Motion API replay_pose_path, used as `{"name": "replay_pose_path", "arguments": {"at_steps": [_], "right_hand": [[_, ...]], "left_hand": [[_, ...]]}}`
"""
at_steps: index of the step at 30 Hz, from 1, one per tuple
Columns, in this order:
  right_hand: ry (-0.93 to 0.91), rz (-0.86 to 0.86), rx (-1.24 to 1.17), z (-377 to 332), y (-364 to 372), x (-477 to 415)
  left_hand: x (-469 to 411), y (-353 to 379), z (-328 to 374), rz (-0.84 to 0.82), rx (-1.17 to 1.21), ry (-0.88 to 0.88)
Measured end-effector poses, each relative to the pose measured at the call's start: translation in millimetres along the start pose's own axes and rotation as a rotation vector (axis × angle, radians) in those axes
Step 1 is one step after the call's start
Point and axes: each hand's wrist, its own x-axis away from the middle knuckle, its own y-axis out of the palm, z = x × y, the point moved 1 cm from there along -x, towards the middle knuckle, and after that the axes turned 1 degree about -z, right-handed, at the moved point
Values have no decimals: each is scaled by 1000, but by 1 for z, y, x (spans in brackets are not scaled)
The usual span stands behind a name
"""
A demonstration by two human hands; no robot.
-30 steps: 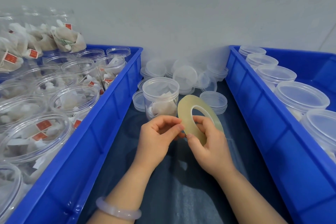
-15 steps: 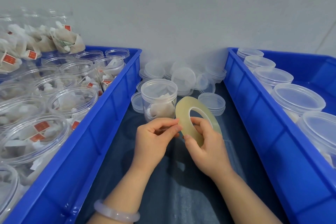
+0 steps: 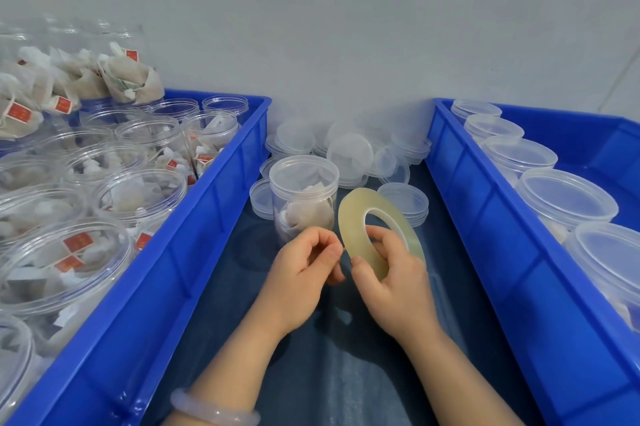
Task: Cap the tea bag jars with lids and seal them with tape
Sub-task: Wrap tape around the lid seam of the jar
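Tape roll (image 3: 351, 225), a thin, pale yellowish ring, stood on edge and tilted between your two hands, over the dark blue cloth (image 3: 329, 373) in the gap between the two bins. Your right hand (image 3: 398, 287) gripped it from the near right: the thumb lay across the near face of the ring, a fingertip showed through the hole, and the other fingers curled behind it. Your left hand (image 3: 298, 273) was curled, palm turned inward, with thumb and forefinger pinched together right at the roll's left rim. Whether they held a loose tape end was too small to tell. A pale bracelet (image 3: 214, 413) sat on your left wrist, and both forearms reached in from the near edge.

Just beyond your left hand stood the capped jar (image 3: 303, 204), upright on the cloth, clear, with tea bags inside and a translucent lid (image 3: 304, 169) on top. The roll's far edge was near its right side, though I could not tell if they touched. Loose lids (image 3: 349, 152) lay heaped against the far wall, with a short stack of lids (image 3: 403, 199) just right of the roll.

At left, the left blue bin (image 3: 207, 218) held open jars (image 3: 138, 197) of tea bags, with a clear bag of tea bags (image 3: 131, 79) at its far end. At right, the right blue bin (image 3: 485, 218) held a row of lidded jars (image 3: 568, 197).
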Motion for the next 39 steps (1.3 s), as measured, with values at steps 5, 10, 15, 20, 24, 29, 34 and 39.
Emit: {"name": "replay_pose_path", "arguments": {"at_steps": [5,10,15,20,24,29,34,39], "right_hand": [[-5,-18,18,3,-2,2],[-108,-85,-20,0,-2,2],[-232,-17,67,-4,-1,-4],[-262,2,132,-6,-4,-11],[-196,21,133,-12,-16,-28],[-184,-107,213,-20,-29,-57],[-179,-252,241,-31,-30,-78],[-167,-353,309,-35,-35,-83]], "left_hand": [[-1,0,-1,107,20,-15],[-3,-3,-2,210,19,32],[-2,-3,4,243,16,92],[-3,-4,3,239,-24,112],[-3,-7,11,431,-205,384],[-30,-19,14,488,-316,307],[-45,-22,-1,320,-165,226],[-46,-23,-11,284,-182,284]]}}
